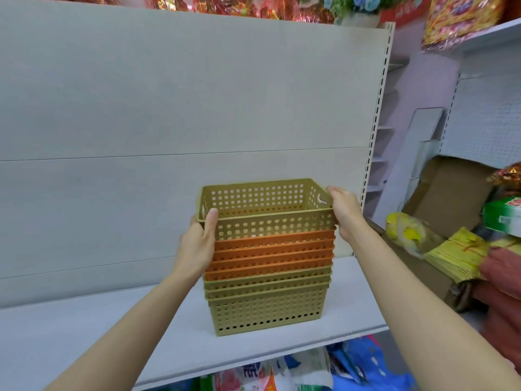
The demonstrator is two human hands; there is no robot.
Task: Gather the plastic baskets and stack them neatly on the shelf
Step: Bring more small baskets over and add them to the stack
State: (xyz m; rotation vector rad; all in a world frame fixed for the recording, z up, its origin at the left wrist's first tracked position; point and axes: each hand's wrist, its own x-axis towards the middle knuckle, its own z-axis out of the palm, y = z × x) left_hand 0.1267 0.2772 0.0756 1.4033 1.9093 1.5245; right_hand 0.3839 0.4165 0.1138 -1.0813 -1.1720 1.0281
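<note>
Hands (pixel 194 246) (pixel 345 213) grip top basket (pixel 267 221) rim (both ends).

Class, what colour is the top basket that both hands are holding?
The top basket is olive-tan with round holes, seen in the head view.

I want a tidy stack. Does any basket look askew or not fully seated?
Yes. The top olive basket, gripped by both hands, sits higher than the tightly nested orange baskets below, so it isn't pressed down fully.
</note>
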